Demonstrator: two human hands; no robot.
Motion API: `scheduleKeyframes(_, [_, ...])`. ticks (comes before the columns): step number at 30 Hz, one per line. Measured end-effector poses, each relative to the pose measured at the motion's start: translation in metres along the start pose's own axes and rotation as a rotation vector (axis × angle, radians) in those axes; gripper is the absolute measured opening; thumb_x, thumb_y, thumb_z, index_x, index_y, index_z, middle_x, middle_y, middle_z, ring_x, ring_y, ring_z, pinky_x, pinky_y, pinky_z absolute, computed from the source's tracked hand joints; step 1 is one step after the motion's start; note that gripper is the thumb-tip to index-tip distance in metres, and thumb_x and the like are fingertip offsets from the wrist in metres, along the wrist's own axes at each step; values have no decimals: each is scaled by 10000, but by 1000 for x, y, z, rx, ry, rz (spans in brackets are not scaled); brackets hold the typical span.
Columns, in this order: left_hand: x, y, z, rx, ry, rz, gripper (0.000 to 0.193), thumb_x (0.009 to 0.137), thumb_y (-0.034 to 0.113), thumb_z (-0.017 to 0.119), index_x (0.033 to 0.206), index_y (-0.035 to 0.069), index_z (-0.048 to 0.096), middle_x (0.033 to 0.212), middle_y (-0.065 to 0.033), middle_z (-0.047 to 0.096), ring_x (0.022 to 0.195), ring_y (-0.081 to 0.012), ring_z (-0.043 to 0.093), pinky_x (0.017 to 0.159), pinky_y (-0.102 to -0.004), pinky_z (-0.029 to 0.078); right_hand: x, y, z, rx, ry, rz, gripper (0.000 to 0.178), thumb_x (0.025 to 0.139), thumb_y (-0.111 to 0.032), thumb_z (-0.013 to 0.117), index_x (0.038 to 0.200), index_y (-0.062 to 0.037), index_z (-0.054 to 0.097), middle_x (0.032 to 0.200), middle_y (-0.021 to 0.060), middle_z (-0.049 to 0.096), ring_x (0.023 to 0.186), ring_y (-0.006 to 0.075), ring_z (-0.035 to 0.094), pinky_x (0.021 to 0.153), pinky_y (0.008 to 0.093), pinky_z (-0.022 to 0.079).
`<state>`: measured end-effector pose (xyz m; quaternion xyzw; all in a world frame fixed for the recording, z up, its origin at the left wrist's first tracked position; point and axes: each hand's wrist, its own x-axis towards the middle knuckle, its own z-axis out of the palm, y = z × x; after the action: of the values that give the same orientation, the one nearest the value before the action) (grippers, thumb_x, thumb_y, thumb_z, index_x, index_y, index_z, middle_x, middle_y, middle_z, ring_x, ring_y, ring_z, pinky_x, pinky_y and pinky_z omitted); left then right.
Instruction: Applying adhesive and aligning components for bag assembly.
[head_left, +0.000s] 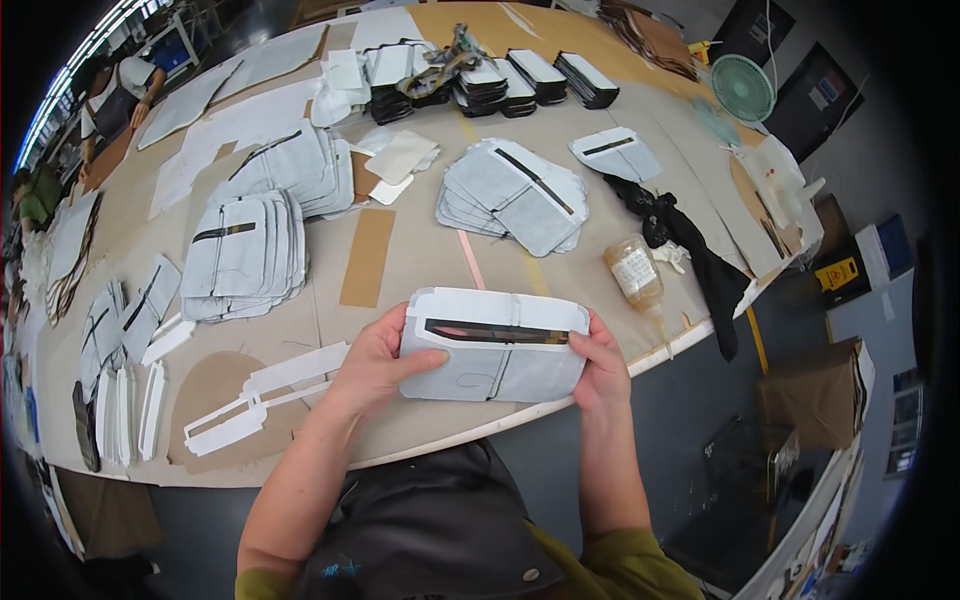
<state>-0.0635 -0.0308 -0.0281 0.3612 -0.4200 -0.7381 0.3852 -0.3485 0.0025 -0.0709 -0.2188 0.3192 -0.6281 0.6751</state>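
Between my hands, just over the table's near edge, is a light grey fabric panel (455, 374) with rounded corners. A long dark slot edged in black and a white strip run along its upper part. My left hand (378, 355) grips its left end, thumb lying on the face. The right end is pinched by my right hand (602, 362), its thumb by the end of the slot. Beyond the panel lies a fanned stack of similar grey panels (515, 200). A glue bottle (634, 272) with amber contents leans right of my right hand.
More grey panel stacks (245, 262) sit on the left, near white cut-out strips (225, 430) and a brown card strip (367, 258). Black-edged bundles (585, 82) line the back. A black cloth (700, 260) hangs over the right edge; a green fan (743, 87) stands beyond. Another person (120, 95) works far left.
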Motion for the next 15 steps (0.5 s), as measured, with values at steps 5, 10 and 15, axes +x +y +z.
scheduleKeyframes(5, [3, -3, 8, -74, -6, -16, 587, 856, -34, 705, 1400, 25, 492, 1241, -44, 667, 1163, -129, 600, 1025, -312, 462, -3, -5, 6, -53, 68, -20, 405, 877, -10, 668, 1262, 12, 547, 1148, 108, 674, 1056, 198, 653, 957, 338, 514])
scheduleKeyframes(10, [-1, -5, -2, -77, -12, 1, 565, 853, -24, 697, 1381, 33, 502, 1245, -46, 664, 1154, -138, 603, 1036, -325, 446, 2, -2, 10, -54, 55, -4, 402, 887, -8, 667, 1269, 22, 544, 1156, 107, 672, 1049, 188, 657, 956, 327, 512])
scheduleKeyframes(15, [4, -7, 1, -114, 41, -19, 560, 848, -21, 696, 1372, 33, 507, 1235, -48, 667, 1154, -144, 604, 1036, -328, 442, 2, -6, 13, -104, 68, -9, 415, 894, -18, 679, 1282, 26, 541, 1153, 114, 673, 1044, 174, 656, 953, 314, 510])
